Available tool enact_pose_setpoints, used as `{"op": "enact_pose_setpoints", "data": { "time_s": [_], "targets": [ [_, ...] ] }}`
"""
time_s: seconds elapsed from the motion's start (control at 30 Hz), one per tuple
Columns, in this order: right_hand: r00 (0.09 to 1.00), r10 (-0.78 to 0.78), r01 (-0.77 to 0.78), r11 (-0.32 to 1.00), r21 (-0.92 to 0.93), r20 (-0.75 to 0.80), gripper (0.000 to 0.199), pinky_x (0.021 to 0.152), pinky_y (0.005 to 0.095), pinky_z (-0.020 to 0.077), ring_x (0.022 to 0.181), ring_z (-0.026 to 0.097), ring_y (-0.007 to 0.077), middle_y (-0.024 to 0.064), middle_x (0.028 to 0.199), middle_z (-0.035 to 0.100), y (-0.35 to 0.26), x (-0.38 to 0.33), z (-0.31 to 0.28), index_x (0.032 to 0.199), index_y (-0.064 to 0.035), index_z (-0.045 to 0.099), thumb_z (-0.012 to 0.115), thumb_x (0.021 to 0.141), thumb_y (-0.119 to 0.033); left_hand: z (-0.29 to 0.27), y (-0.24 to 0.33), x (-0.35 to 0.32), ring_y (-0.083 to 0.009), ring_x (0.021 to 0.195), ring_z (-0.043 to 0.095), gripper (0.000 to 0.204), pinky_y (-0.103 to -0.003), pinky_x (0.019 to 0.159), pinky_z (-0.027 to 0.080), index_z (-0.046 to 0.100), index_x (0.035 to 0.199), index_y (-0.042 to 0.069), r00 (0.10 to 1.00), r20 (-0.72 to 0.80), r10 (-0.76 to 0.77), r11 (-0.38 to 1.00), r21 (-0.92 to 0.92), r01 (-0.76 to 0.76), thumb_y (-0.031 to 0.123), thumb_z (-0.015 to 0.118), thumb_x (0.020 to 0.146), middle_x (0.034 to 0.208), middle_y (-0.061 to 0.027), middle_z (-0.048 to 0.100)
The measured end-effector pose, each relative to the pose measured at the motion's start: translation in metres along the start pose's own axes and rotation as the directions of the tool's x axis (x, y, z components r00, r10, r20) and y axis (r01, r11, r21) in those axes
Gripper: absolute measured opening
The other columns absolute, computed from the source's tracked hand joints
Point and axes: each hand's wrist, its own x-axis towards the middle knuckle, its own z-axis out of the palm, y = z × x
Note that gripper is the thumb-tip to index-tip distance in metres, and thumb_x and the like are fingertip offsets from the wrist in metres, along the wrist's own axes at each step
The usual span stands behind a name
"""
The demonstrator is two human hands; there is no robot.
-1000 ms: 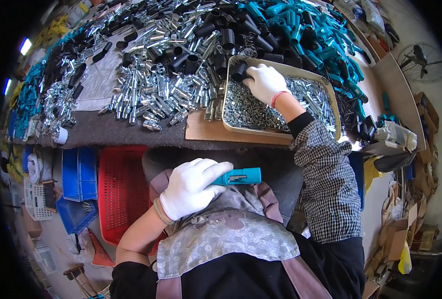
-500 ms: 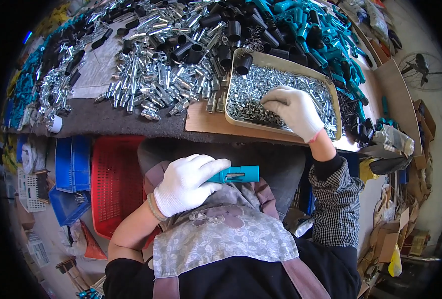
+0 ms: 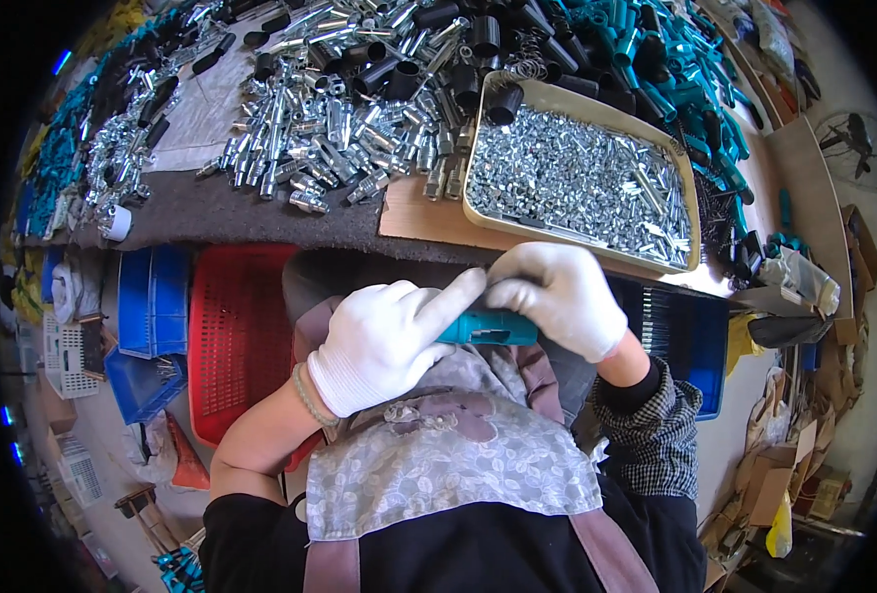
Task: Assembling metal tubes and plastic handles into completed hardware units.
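Observation:
Both my hands wear white knit gloves and meet over my lap, below the table edge. My left hand [image 3: 384, 341] is closed around one end of a teal plastic tube-shaped part [image 3: 498, 327] with a slot in its side. Above that part, my right hand [image 3: 565, 296] has its thumb and fingers pinched together near the left fingertips. Whatever sits in this pinch is hidden or too small to name. Just beyond the right hand lies a cream tray [image 3: 697, 242] filled with small shiny metal pieces.
Heaped metal fittings [image 3: 330, 138] cover the table's middle, with black sleeves [image 3: 404, 79] among them. Teal plastic parts [image 3: 646, 49] pile up behind the tray. A red crate [image 3: 236, 336] and blue bins [image 3: 152, 301] stand below at left; another blue bin [image 3: 710, 361] is at right.
My right hand has left the metal pieces in the tray and come down to the teal part in my left hand. The teal part now shows its slot turned differently.

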Motion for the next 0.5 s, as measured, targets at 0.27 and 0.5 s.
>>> {"op": "enact_pose_setpoints", "data": {
  "time_s": [0.27, 0.5],
  "targets": [
    [0.976, -0.218, 0.209, 0.945, -0.254, -0.008, 0.017, 0.071, 0.0407, 0.0515, 0.079, 0.065, 0.0341, 0.0135, 0.082, 0.065, 0.011, -0.004, 0.028, 0.086, -0.0046, 0.07, 0.074, 0.081, -0.02, 0.006, -0.001, -0.001, -0.0263, 0.069, 0.061, 0.084, -0.038, 0.062, 0.049, 0.048, 0.143, 0.002, 1.0, 0.001, 0.022, 0.996, 0.086, -0.022, 0.017, 0.08, 0.068, 0.077, -0.008, 0.06],
    [0.856, -0.516, 0.443, 0.762, -0.472, -0.03, 0.024, 0.07, 0.0397, 0.0522, 0.082, 0.066, 0.0295, 0.0083, 0.093, 0.066, 0.02, -0.013, 0.033, 0.101, -0.0073, 0.067, 0.073, 0.082, -0.021, 0.005, -0.007, -0.001, -0.0225, 0.073, 0.061, 0.084, -0.035, 0.064, 0.05, 0.045, 0.146, 0.004, 1.0, -0.014, 0.0, 0.996, 0.087, 0.001, 0.021, 0.077, 0.069, 0.081, -0.0049, 0.063]
  ]
}}
